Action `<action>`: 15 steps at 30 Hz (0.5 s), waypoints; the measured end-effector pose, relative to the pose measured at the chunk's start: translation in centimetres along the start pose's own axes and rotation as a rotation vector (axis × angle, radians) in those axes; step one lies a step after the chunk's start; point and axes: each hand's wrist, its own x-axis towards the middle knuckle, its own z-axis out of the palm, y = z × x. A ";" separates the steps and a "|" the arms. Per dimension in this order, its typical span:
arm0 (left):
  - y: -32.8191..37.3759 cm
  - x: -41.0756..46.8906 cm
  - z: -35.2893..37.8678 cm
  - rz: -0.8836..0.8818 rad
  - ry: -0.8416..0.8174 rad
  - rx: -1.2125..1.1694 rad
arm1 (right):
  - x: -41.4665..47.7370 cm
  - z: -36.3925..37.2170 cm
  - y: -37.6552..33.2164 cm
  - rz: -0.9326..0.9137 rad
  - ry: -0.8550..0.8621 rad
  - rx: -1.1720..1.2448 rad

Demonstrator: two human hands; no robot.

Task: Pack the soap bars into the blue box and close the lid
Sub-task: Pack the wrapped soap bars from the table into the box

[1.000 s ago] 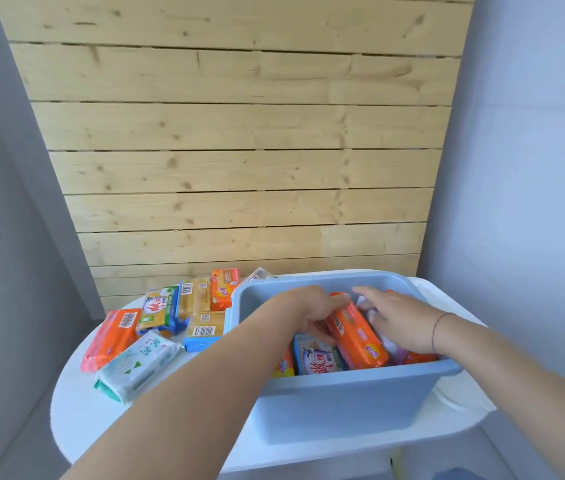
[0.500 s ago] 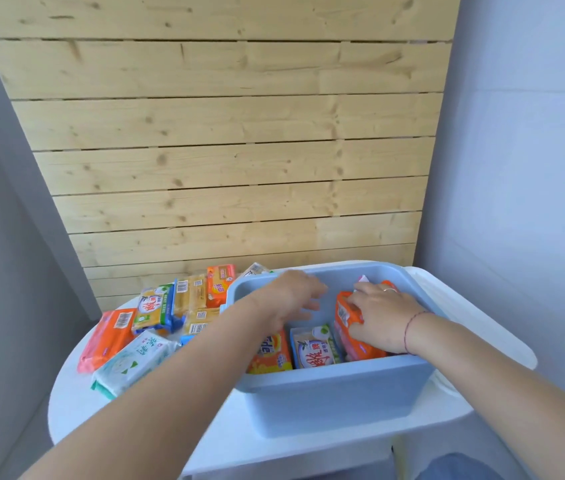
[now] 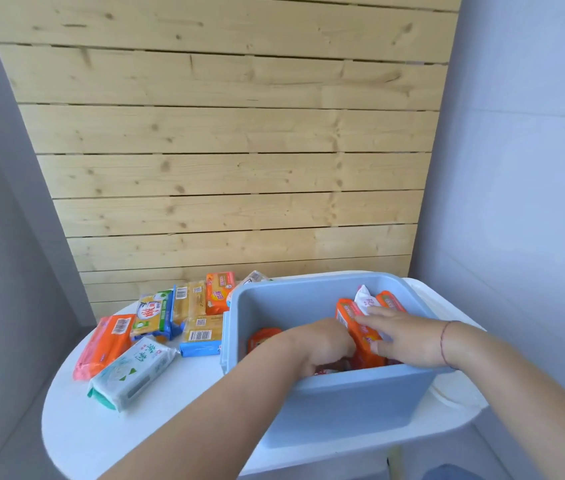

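Box check: I saw the blue box sitting open-topped on the right half of the white tabletop, with both hands down inside it. The left hand was knuckles-up, fingers curled downward among the packs near the front wall. Its fingertips were hidden, so I couldn't tell whether it gripped anything. The right hand lay with straight fingers flat against an upright orange soap bar, not wrapped round it. Behind that bar a white pack and a second orange bar stood on edge by the right wall. Outside, left of the box, more bars lay on the tabletop: a long orange pack, a white-and-green pack, and a yellow bar just beside the box.
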 end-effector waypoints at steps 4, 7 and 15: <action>0.5 0.5 0.1 0.018 0.008 0.218 | -1.0 -0.2 0.1 -0.008 -0.048 0.017; 0.3 1.1 0.2 0.014 0.045 0.315 | -0.6 -0.2 -0.6 0.017 -0.057 0.028; -0.2 1.2 -1.2 0.064 0.187 0.099 | -0.2 1.4 -1.3 0.063 0.232 0.007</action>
